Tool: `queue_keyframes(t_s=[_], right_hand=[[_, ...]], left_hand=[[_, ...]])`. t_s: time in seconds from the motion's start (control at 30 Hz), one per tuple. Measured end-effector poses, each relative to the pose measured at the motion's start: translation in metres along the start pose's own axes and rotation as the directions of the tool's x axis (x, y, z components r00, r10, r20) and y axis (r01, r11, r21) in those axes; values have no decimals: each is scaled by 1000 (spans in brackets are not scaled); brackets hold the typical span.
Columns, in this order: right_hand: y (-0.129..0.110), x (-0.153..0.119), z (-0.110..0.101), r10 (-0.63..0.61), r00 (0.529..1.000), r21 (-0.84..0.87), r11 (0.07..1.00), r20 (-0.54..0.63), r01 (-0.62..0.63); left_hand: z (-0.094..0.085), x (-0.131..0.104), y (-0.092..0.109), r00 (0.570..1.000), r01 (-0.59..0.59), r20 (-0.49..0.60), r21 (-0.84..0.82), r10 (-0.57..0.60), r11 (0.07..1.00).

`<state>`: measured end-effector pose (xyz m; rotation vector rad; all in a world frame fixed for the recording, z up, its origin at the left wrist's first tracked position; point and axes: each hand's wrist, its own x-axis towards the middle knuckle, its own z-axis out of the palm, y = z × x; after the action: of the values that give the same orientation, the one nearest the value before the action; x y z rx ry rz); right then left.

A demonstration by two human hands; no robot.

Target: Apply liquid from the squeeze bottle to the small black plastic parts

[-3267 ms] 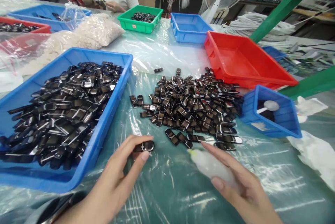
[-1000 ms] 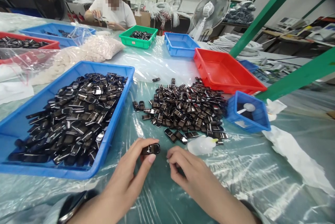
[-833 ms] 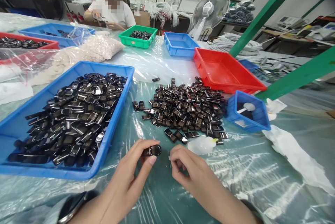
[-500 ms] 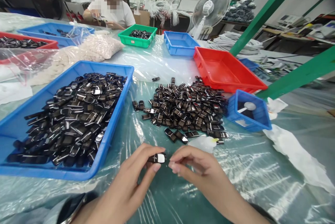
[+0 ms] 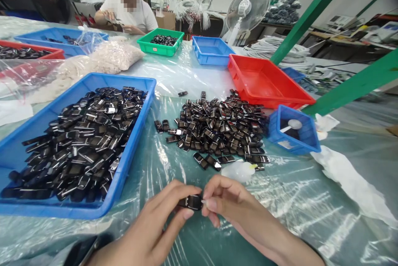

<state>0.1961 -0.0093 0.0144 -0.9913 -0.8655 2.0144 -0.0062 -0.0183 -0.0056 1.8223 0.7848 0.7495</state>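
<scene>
My left hand (image 5: 169, 212) pinches a small glossy black plastic piece (image 5: 192, 202) between thumb and fingers, low in the middle of the view. At the right end of that piece, the fingertips of my right hand (image 5: 222, 197) are pressed together. A tiny pale bit shows at those fingertips, too small to name. Just beyond my hands lies a loose pile of similar black pieces (image 5: 214, 127) on the plastic-covered table (image 5: 149, 162). A translucent bottle with a yellowish tip (image 5: 238, 171) rests on its side between the pile and my right hand.
To the left stands a big blue tray (image 5: 122, 179) heaped with black pieces. A small blue bin (image 5: 294, 146) with a white spoon, a red tray (image 5: 270, 102) and a green post (image 5: 351, 85) are on the right. Across the table sits a person (image 5: 141, 15), near a green tray (image 5: 160, 52).
My right hand has moved in against the right end of the black piece, its fingertips closing there. The piece has turned, losing its bright reflection. The view has shifted slightly.
</scene>
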Motion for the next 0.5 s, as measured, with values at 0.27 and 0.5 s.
queue_keyframes(t_s=[0.27, 0.5], right_hand=[[0, -1, -1, 28, 999, 50, 998, 37, -30], [0, -3, 1, 20, 999, 55, 998, 45, -23]], left_hand=[[1, 1, 2, 1000, 11, -29, 11, -10, 1000], [0, 0, 1, 999, 38, -24, 52, -37, 998]])
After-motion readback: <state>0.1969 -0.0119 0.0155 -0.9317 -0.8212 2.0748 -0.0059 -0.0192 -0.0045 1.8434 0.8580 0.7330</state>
